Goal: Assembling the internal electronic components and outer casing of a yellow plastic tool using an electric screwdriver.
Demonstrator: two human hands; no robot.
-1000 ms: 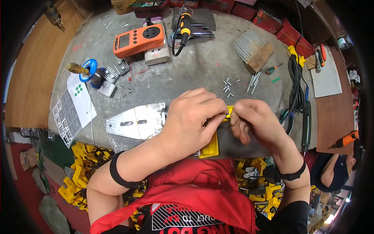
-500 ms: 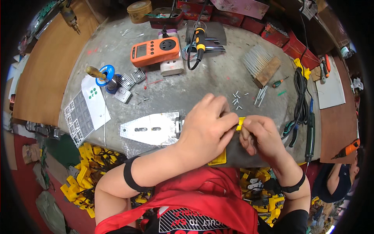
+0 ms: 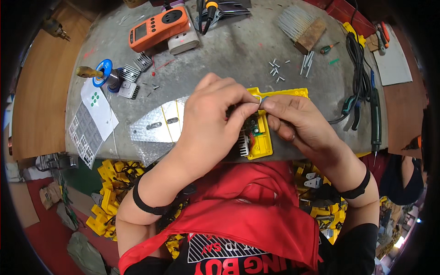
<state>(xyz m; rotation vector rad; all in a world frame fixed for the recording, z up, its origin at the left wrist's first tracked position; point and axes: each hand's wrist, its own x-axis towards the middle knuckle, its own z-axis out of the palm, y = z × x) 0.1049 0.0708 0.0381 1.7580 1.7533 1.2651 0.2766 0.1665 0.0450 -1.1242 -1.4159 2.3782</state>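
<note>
Head view: at the yellow housing [image 3: 266, 140], left hand [image 3: 215, 114] and right hand [image 3: 300, 120] pinch a pale wire [image 3: 260, 97]; I'd keep both pinches close, steady.

One head-worn fisheye view looks down from close above at the hands [image 3: 211, 111] and workbench [image 3: 224, 57].

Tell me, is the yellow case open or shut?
Open: the yellow case shows dark parts inside, with silver fins at its left edge.
</note>
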